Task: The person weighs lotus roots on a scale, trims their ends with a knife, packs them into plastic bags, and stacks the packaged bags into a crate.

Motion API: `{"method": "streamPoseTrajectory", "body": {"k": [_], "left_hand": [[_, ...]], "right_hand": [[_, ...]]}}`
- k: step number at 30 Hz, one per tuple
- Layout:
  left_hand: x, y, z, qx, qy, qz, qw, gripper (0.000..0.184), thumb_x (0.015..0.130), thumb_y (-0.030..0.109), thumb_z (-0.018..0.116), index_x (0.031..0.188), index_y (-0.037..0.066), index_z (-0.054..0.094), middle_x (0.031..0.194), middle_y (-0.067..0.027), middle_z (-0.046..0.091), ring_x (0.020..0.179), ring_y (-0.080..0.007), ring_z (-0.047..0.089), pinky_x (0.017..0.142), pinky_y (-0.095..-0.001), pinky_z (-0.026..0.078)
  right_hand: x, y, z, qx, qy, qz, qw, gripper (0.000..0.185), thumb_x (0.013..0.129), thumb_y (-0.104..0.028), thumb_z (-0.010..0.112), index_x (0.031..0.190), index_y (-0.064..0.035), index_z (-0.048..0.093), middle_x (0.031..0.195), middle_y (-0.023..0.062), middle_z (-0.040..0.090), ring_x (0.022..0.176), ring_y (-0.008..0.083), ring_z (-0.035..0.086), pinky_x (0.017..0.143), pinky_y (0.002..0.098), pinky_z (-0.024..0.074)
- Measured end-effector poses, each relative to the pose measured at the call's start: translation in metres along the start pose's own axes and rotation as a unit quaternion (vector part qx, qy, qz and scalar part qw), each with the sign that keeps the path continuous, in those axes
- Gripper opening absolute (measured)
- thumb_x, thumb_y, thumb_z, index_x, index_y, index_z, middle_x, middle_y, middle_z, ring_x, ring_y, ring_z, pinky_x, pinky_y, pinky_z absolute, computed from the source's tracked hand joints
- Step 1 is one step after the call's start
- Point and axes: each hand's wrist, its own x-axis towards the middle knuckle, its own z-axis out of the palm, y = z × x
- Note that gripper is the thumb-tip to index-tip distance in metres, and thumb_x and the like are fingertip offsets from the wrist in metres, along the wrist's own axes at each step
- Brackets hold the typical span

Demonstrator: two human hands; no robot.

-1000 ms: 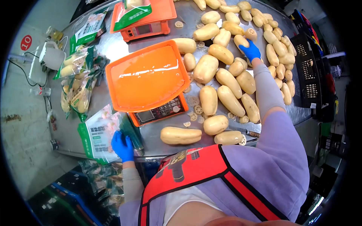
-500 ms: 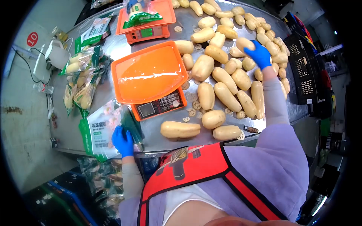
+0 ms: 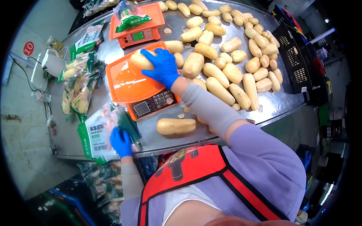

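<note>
My right hand (image 3: 162, 67), in a blue glove, is over the orange scale pan (image 3: 126, 88), its fingers spread over a pale lotus root piece (image 3: 142, 59) at the pan's upper part. Below the pan shows the scale's keypad and display (image 3: 154, 103). My left hand (image 3: 120, 142), also blue-gloved, rests at the right edge of a printed green and white bag (image 3: 98, 133) lying flat; its fingers are slightly bent and apart. One lotus root (image 3: 176, 126) lies alone in front of the scale.
Many lotus roots (image 3: 217, 90) spread over the metal table's right half. A second orange scale (image 3: 137, 30) carries a filled bag (image 3: 130, 16). Filled bags (image 3: 79, 84) lie at the left. A black crate (image 3: 296, 56) stands at the right edge, a white kettle (image 3: 54, 63) at the far left.
My right hand has moved left from the lotus root pile to the orange pan, bringing a lotus root piece with it. My left hand has stayed at the flat bag.
</note>
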Motion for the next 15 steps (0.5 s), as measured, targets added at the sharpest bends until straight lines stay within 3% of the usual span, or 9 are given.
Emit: {"method": "streamPoseTrajectory", "body": {"k": [3, 4, 9, 12, 14, 15], "left_hand": [[0.0, -0.001, -0.001, 0.0, 0.003, 0.007, 1.0, 0.033, 0.075, 0.017, 0.063, 0.103, 0.0, 0.058, 0.11, -0.0178, 0.057, 0.102, -0.0334, 0.052, 0.09, -0.0401, 0.039], [0.0, -0.001, 0.0, 0.002, 0.002, 0.009, 1.0, 0.033, 0.075, 0.017, 0.063, 0.103, 0.0, 0.058, 0.11, -0.0178, 0.056, 0.102, -0.0334, 0.052, 0.09, -0.0401, 0.039], [0.002, 0.0, -0.002, 0.0, -0.018, 0.005, 1.0, 0.034, 0.077, 0.019, 0.063, 0.105, -0.001, 0.057, 0.111, -0.0187, 0.057, 0.104, -0.0336, 0.051, 0.092, -0.04, 0.038], [0.001, 0.0, 0.0, 0.004, -0.01, 0.005, 1.0, 0.034, 0.078, 0.019, 0.063, 0.104, -0.001, 0.058, 0.111, -0.0186, 0.056, 0.104, -0.0334, 0.051, 0.092, -0.04, 0.038], [0.001, -0.003, 0.0, 0.001, -0.02, -0.001, 1.0, 0.033, 0.078, 0.019, 0.063, 0.104, 0.0, 0.058, 0.111, -0.0184, 0.056, 0.104, -0.0332, 0.051, 0.092, -0.0398, 0.038], [0.001, -0.003, 0.0, 0.002, -0.02, -0.002, 1.0, 0.033, 0.078, 0.019, 0.063, 0.104, 0.0, 0.058, 0.111, -0.0184, 0.056, 0.104, -0.0332, 0.051, 0.092, -0.0398, 0.038]], "right_hand": [[-0.009, -0.022, 0.014, -0.021, 0.036, 0.058, 0.997, 0.068, 0.064, -0.04, 0.07, 0.125, -0.0225, 0.047, 0.106, 0.0155, 0.048, 0.092, 0.0328, 0.048, 0.072, 0.0439, 0.0421], [-0.014, -0.028, 0.012, -0.021, -0.01, 0.087, 0.996, 0.068, 0.066, -0.039, 0.069, 0.127, -0.0216, 0.045, 0.109, 0.0169, 0.046, 0.095, 0.0342, 0.047, 0.073, 0.0441, 0.0422], [-0.021, -0.029, 0.004, 0.014, -0.065, 0.104, 0.992, 0.067, 0.069, -0.038, 0.068, 0.128, -0.0194, 0.043, 0.108, 0.0168, 0.047, 0.096, 0.0337, 0.048, 0.076, 0.0433, 0.0427], [-0.028, -0.002, -0.007, 0.104, -0.069, 0.072, 0.99, 0.064, 0.071, -0.035, 0.067, 0.127, -0.0161, 0.044, 0.109, 0.0168, 0.048, 0.099, 0.0328, 0.048, 0.08, 0.0426, 0.0426], [-0.039, 0.027, -0.023, 0.181, 0.036, -0.001, 0.983, 0.055, 0.074, -0.03, 0.067, 0.123, -0.0124, 0.049, 0.106, 0.0161, 0.052, 0.1, 0.0315, 0.05, 0.083, 0.0403, 0.0423], [-0.048, 0.049, -0.029, 0.181, 0.037, 0.035, 0.982, 0.045, 0.075, -0.025, 0.068, 0.115, -0.0097, 0.056, 0.102, 0.0139, 0.057, 0.095, 0.0301, 0.053, 0.082, 0.0384, 0.043]]}}
